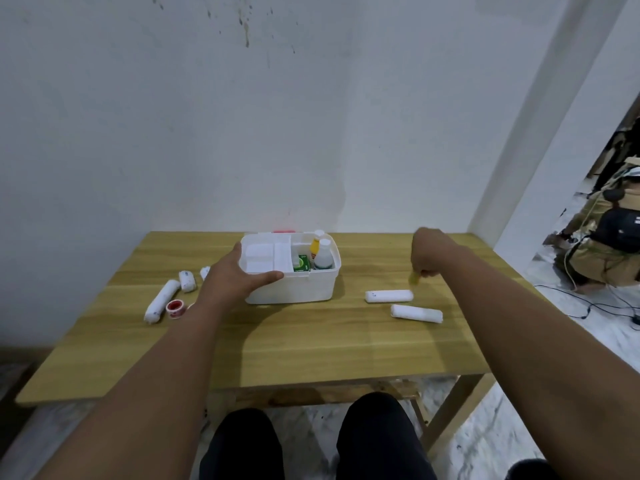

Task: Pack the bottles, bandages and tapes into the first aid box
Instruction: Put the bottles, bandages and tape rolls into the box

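Note:
The white first aid box (294,289) stands open at the table's back middle. Inside it are a white bottle (324,258), a yellow bottle (315,247) and a green packet (302,263). My left hand (232,275) grips the box's left front corner, thumb along the rim. My right hand (427,252), to the right of the box, pinches a small yellow item (413,278) just above the table. Two bandage rolls (389,296) (416,313) lie below that hand. On the left lie a long bandage roll (161,301), two shorter ones (187,281) (205,271) and a red-and-white tape (176,309).
The wooden table (277,344) stands against a white wall. A person crouches on the floor at far right (609,237), with cables (588,306) trailing nearby. My knees (311,441) show below the table's front edge.

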### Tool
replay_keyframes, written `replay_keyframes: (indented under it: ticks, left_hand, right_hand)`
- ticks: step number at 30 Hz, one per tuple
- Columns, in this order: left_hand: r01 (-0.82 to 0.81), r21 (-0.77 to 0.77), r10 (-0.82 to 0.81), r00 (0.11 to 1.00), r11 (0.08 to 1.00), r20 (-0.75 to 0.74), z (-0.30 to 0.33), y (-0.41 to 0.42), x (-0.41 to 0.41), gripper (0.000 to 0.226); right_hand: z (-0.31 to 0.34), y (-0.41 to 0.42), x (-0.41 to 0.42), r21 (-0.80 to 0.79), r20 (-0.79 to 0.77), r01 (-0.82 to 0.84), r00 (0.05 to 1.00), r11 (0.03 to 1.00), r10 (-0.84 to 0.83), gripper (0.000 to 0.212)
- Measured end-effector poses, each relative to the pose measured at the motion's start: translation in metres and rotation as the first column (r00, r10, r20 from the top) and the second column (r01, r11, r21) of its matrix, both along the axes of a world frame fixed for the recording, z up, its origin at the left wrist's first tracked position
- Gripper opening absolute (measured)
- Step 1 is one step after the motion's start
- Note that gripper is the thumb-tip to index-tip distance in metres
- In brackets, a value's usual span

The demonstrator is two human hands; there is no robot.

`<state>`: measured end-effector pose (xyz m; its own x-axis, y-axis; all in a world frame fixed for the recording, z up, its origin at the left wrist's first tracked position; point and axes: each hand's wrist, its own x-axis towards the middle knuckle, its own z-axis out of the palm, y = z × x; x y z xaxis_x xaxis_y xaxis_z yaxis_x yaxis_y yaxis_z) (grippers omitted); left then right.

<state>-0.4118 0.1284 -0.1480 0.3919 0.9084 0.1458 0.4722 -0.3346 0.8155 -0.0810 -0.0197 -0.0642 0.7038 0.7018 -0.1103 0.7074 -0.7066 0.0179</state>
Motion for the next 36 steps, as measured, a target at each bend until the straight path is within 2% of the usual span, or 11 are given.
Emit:
replay_keyframes:
  ticks: [3, 7, 10, 15, 18, 22, 25, 32, 36]
  left_hand:
    - [-0.001, 0.002, 0.001, 1.0, 1.0, -0.004, 0.0, 0.001, 0.0, 0.098]
    - [-0.004, 0.002, 0.004, 1.0, 1.0, -0.015, -0.001, 0.002, -0.001, 0.097]
    - [-0.01, -0.005, 0.01, 0.999, 1.0, -0.04, -0.001, 0.003, -0.003, 0.111]
    - [-0.004, -0.006, 0.004, 0.999, 1.0, -0.043, 0.001, 0.001, -0.001, 0.106]
    - [-0.012, -0.005, 0.011, 0.998, 1.0, -0.066, 0.001, 0.0, 0.0, 0.107]
    - [-0.026, 0.0, 0.026, 0.998, 1.0, -0.049, 0.004, -0.003, 0.001, 0.104]
    - [-0.026, 0.005, 0.026, 0.998, 1.0, -0.052, 0.006, -0.004, 0.001, 0.102]
    - [-0.022, 0.015, 0.022, 0.999, 1.0, -0.032, 0.004, -0.002, 0.0, 0.101]
    - [-0.01, 0.015, 0.01, 0.999, 1.0, -0.042, 0.002, 0.0, 0.0, 0.103]
  right_hand:
    - [0.025, 0.028, -0.011, 0.147, -0.011, -0.094, 0.995, 0.985, 0.096, 0.013]
    - [0.065, 0.055, -0.056, 0.27, -0.107, -0.214, 0.962, 0.939, 0.25, 0.026]
    - [0.079, 0.073, -0.088, 0.359, -0.137, -0.291, 0.923, 0.887, 0.359, 0.016]
    - [0.061, 0.094, -0.132, 0.216, -0.206, -0.433, 0.856, 0.875, 0.474, 0.022]
    - [0.035, 0.105, -0.143, 0.135, -0.167, -0.467, 0.859, 0.874, 0.484, 0.016]
    - [0.013, 0.11, -0.15, 0.058, -0.111, -0.462, 0.878, 0.885, 0.466, 0.019]
    - [0.002, 0.111, -0.151, 0.04, -0.119, -0.443, 0.888, 0.895, 0.445, 0.022]
    - [-0.017, 0.117, -0.154, 0.009, -0.089, -0.468, 0.88, 0.884, 0.467, 0.006]
    - [-0.012, 0.115, -0.15, 0.081, -0.119, -0.45, 0.881, 0.889, 0.457, 0.018]
